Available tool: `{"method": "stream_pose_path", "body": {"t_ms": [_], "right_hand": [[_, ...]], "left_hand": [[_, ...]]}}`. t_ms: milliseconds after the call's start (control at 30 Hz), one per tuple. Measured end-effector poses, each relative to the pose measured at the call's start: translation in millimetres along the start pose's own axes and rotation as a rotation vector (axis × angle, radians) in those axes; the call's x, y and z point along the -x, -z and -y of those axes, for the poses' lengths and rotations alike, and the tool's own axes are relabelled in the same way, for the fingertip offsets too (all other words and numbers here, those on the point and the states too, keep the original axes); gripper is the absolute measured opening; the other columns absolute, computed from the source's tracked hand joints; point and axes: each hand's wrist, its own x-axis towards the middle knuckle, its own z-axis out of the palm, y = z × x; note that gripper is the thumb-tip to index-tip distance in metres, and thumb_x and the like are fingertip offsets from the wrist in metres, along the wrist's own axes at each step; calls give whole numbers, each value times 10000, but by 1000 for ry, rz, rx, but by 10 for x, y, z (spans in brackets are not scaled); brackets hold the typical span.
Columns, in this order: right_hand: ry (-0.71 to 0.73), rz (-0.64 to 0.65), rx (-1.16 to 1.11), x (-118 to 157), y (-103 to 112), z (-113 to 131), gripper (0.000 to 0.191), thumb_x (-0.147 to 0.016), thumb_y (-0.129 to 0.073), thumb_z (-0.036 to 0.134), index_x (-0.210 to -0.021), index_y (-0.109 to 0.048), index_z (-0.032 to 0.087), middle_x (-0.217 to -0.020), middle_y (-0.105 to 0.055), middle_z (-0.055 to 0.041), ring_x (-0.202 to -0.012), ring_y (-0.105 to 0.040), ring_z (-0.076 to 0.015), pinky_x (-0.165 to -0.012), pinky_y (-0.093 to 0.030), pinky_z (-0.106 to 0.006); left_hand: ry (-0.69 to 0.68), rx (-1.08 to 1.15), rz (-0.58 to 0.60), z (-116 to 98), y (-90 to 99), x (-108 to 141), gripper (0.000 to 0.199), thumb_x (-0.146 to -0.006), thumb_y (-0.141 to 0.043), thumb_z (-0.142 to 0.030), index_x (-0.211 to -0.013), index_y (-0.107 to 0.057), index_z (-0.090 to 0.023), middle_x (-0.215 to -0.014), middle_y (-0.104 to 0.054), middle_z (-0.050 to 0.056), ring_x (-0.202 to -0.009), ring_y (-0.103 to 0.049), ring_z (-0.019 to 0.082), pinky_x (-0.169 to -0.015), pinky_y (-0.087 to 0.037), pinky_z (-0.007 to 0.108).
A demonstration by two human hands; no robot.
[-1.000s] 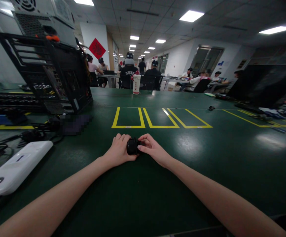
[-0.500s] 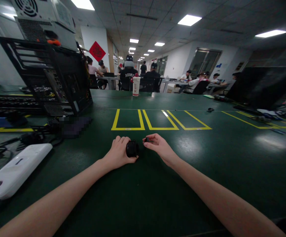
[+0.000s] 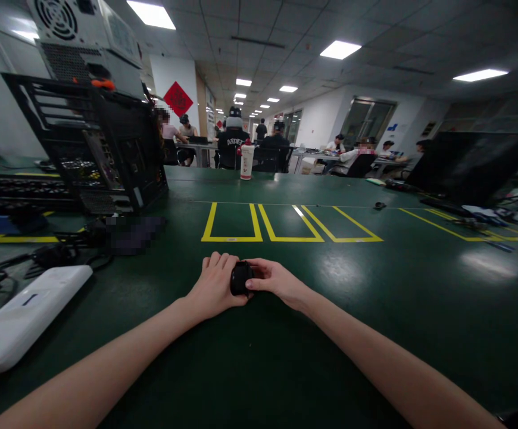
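Note:
A small black rounded object, its exact kind unclear, sits just above the green tabletop in front of me. My left hand grips it from the left, fingers over the far side and thumb below. From the right, my right hand meets it with thumb and fingers pinched at its right side. Whatever lies between those right fingertips is hidden behind them and the black object.
Yellow tape outlines mark the green table beyond my hands. At left stand a black computer case, cables and a white device. A white cup stands farther back; a small black ring-like piece lies right.
My right hand has moved left, bringing the small dark piece in its fingertips against the black object's right side. The left hand keeps its hold. The camera view has shifted slightly.

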Motion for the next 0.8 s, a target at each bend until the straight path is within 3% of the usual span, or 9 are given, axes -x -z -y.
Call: {"method": "stream_pose_path", "body": {"t_ms": [167, 333, 467, 800], "right_hand": [[46, 23, 70, 48, -18, 44, 522, -633, -696, 209, -1117, -502, 192, -1069, -574, -58, -1015, -526, -204, -906, -407, -396], [99, 32, 162, 69, -15, 61, 522, -645, -687, 225, -1129, -493, 189, -1081, -571, -63, -1005, -531, -198, -911, -396, -402], [122, 38, 184, 54, -8, 36, 514, -653, -682, 237, -1128, -492, 184, -1066, -578, -67, -988, -541, -199, -895, -410, -399], [163, 25, 230, 65, -50, 41, 525, -663, -671, 243, -1149, -478, 195, -1089, -569, -68, -992, -544, -204, -893, -417, -410]], "left_hand": [[-70, -82, -19, -36, 53, 4, 745, -631, -586, -522, -1217, -325, -144, -1085, -534, 126, -1017, -454, 305, -923, -196, 496], [-113, 19, -6, -41, 54, 18, 954, -641, -615, -459, -1335, -38, -147, -1270, -422, 144, -1150, -395, 286, -977, -216, 450], [-130, 61, -11, -23, 23, 19, 919, -643, -634, -389, -1335, -61, -194, -1372, -272, 140, -1185, -366, 285, -984, -221, 466], [-149, 111, 103, -66, 215, 27, 921, -659, -614, -491, -1349, -77, -204, -1403, -206, 143, -1282, -173, 306, -1015, -91, 520]]}}
